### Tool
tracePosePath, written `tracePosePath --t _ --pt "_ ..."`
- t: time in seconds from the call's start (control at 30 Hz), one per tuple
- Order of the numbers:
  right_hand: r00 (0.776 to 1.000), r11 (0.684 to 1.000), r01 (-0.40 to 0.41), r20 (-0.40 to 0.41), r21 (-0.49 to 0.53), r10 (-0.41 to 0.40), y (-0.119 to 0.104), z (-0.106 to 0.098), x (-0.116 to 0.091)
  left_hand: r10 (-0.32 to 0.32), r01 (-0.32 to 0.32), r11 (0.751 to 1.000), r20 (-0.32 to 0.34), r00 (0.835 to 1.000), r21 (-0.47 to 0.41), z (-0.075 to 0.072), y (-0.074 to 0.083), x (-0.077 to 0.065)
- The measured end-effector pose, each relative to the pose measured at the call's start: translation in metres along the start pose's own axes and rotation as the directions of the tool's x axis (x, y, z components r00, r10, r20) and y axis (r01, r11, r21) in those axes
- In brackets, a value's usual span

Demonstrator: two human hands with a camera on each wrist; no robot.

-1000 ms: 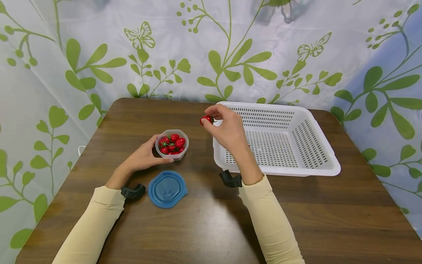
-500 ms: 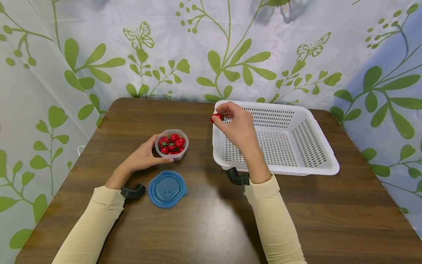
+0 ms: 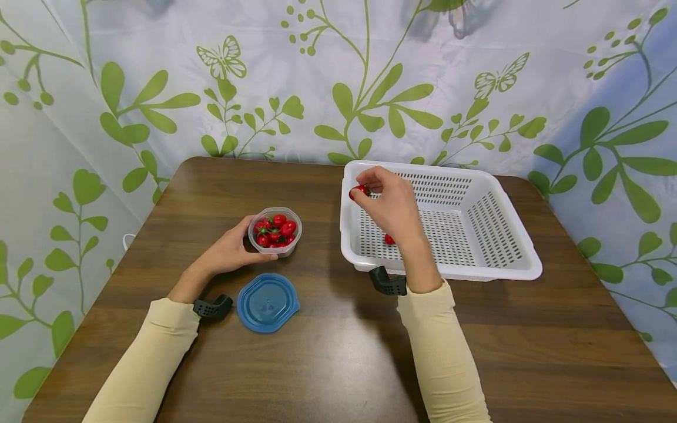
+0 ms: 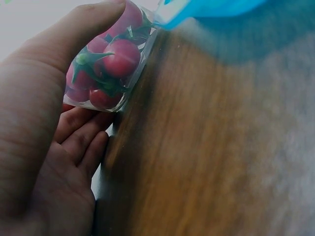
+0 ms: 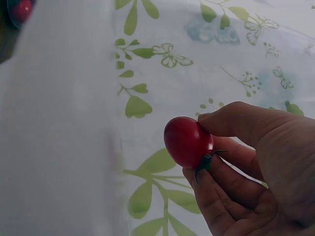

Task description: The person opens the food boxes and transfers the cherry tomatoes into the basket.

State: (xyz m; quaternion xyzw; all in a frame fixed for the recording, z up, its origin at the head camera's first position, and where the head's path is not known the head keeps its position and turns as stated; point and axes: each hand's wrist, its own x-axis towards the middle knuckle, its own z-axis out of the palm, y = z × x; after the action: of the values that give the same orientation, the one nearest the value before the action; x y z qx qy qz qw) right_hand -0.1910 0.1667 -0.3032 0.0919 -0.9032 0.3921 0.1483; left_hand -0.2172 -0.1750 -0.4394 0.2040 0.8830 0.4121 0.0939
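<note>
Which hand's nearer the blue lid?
Left. The left hand holds the tub, just beyond the lid; the right hand is farther off, over the basket, pinching a tomato.

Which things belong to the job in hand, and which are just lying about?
In the job: left hand, clear tub, tomatoes in it; right hand, pinched tomato; white basket, half-hidden tomato inside.
Apparently idle: blue lid, untouched; patterned backdrop.

The right forearm (image 3: 420, 264) partly hides a tomato (image 3: 389, 239) in the white basket (image 3: 497, 272), both sleeves (image 3: 444, 352) run off the head view's bottom, and the left wrist view crops the blurred blue lid (image 4: 216, 8)
</note>
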Motion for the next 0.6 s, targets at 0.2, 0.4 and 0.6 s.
tracePosePath --t 0.2,0.4,0.6 --pt "1.000 0.999 -0.022 -0.005 -0.042 0.022 0.0037 -0.0022 0.0010 0.005 -0.005 1.000 0.007 1.000 -0.006 -0.0006 -0.0005 0.0014" --pt "1.000 0.999 -0.026 -0.003 -0.039 0.026 0.0045 -0.0040 0.0017 -0.001 0.001 1.000 0.003 1.000 -0.003 -0.0019 -0.0016 0.0026" --pt "1.000 0.999 -0.017 -0.021 -0.034 0.016 0.0061 -0.0064 0.0026 -0.015 0.015 1.000 0.003 1.000 0.003 -0.0032 -0.0031 0.0042"
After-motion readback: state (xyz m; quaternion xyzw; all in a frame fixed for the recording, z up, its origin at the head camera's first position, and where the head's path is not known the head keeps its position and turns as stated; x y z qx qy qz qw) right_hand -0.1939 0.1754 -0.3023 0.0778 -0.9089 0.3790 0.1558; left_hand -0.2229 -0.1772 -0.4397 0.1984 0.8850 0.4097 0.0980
